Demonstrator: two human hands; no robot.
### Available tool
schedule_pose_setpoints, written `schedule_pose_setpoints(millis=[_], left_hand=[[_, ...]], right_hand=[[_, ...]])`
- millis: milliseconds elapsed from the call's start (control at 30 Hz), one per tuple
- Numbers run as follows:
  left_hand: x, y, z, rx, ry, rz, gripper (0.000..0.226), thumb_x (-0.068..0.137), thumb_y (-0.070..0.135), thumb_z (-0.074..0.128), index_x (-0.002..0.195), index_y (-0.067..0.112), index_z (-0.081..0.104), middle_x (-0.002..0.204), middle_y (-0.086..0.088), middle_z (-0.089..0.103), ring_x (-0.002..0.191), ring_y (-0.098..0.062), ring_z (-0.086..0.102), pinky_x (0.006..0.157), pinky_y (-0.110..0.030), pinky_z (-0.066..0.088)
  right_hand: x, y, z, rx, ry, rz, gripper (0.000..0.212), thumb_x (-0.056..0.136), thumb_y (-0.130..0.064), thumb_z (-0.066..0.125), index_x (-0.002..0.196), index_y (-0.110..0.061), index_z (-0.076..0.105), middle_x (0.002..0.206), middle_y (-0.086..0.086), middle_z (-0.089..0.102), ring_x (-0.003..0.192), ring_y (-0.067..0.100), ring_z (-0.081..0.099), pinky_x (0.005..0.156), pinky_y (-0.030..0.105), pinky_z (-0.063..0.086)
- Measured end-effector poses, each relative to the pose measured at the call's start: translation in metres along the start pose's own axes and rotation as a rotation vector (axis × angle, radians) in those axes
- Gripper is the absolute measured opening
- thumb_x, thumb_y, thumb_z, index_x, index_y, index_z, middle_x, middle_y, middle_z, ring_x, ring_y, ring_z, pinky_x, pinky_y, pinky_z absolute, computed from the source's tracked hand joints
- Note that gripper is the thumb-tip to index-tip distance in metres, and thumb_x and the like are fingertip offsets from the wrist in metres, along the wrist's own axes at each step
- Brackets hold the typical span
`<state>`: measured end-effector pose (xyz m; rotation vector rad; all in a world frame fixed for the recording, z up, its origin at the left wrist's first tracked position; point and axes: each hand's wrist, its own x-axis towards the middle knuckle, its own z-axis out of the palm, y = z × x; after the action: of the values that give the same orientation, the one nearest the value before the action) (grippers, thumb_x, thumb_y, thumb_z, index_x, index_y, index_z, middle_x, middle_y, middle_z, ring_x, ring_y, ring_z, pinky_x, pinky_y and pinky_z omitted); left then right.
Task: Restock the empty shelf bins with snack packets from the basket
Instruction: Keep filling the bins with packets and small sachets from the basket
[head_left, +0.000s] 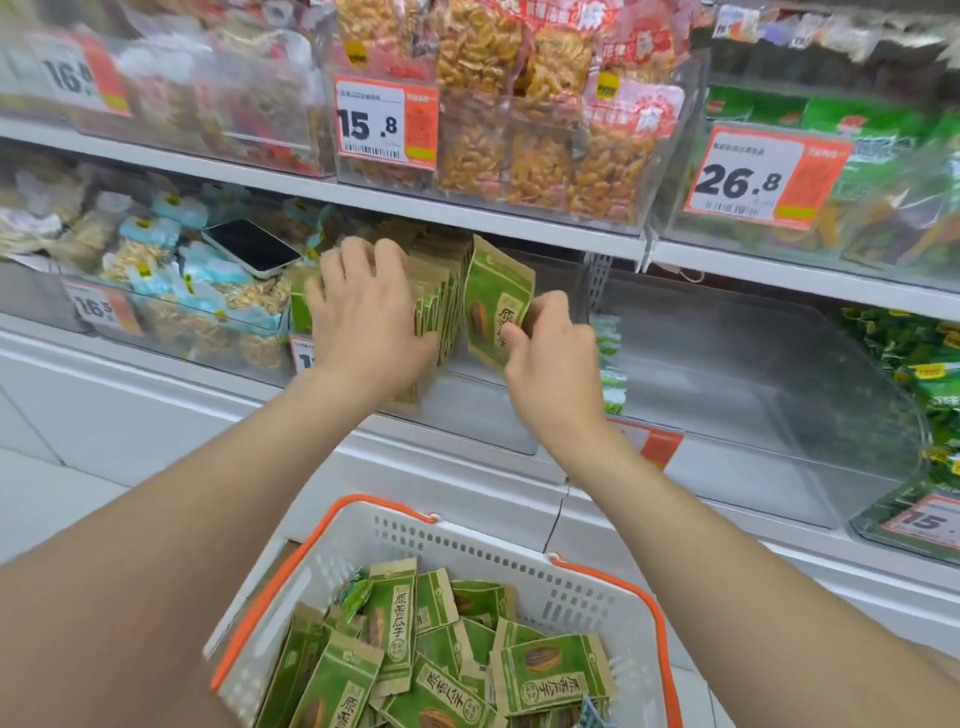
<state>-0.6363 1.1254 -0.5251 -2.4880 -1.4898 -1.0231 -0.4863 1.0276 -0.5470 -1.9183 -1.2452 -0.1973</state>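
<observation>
A white basket (524, 577) with orange handles sits low in front of me, holding several green-and-brown snack packets (550, 670). In the clear middle shelf bin (483, 415) a row of the same packets (439, 306) stands upright. My left hand (363, 317) lies spread against that row, fingers over its top edge. My right hand (550, 358) pinches one green packet (496, 306) by its lower right edge and holds it upright just right of the row.
A wide clear bin (753, 395) to the right holds almost nothing. A phone (252, 247) lies on the nut packets in the left bin. Upper shelf bins carry fried snacks and price tags (384, 122). More green packets (924, 364) fill the far right bin.
</observation>
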Motion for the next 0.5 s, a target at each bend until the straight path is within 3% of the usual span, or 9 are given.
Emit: schedule_pose_setpoints(millis=[133, 233, 400, 500], left_hand=[[0.011, -0.013, 0.024, 0.075, -0.085, 0.017, 0.1, 0.066, 0.065, 0.084, 0.14, 0.015, 0.038, 0.152, -0.012, 0.035, 0.151, -0.04, 0.021, 0.12, -0.066, 0.018], [0.022, -0.015, 0.032, 0.077, -0.135, 0.019, 0.098, 0.072, 0.072, 0.075, 0.144, 0.017, 0.039, 0.154, -0.008, 0.039, 0.156, -0.044, 0.014, 0.119, -0.075, 0.009], [0.034, -0.024, 0.044, 0.126, -0.09, 0.117, 0.078, 0.078, 0.078, 0.06, 0.129, 0.02, 0.051, 0.139, -0.001, 0.058, 0.148, -0.038, 0.038, 0.119, -0.077, 0.009], [0.039, -0.031, 0.053, 0.131, -0.097, 0.155, 0.071, 0.077, 0.075, 0.062, 0.121, 0.021, 0.053, 0.129, -0.001, 0.063, 0.138, -0.035, 0.046, 0.12, -0.072, 0.015]], right_hand=[[0.037, -0.015, 0.033, -0.147, -0.148, 0.237, 0.032, 0.098, -0.016, 0.063, 0.122, -0.001, 0.048, 0.122, 0.024, 0.059, 0.113, 0.047, 0.06, 0.08, 0.046, 0.048], [0.068, -0.011, 0.056, -0.14, -0.17, 0.412, 0.033, 0.097, -0.014, 0.064, 0.127, 0.0, 0.056, 0.134, 0.023, 0.058, 0.125, 0.043, 0.058, 0.097, 0.042, 0.05], [0.116, 0.011, 0.097, -0.199, -0.189, 0.545, 0.06, 0.1, -0.017, 0.063, 0.15, 0.002, 0.035, 0.151, 0.018, 0.046, 0.139, 0.032, 0.048, 0.108, 0.036, 0.043], [0.141, 0.026, 0.119, -0.207, -0.198, 0.57, 0.055, 0.1, -0.024, 0.064, 0.146, -0.001, 0.045, 0.146, 0.015, 0.052, 0.135, 0.031, 0.052, 0.1, 0.034, 0.046]])
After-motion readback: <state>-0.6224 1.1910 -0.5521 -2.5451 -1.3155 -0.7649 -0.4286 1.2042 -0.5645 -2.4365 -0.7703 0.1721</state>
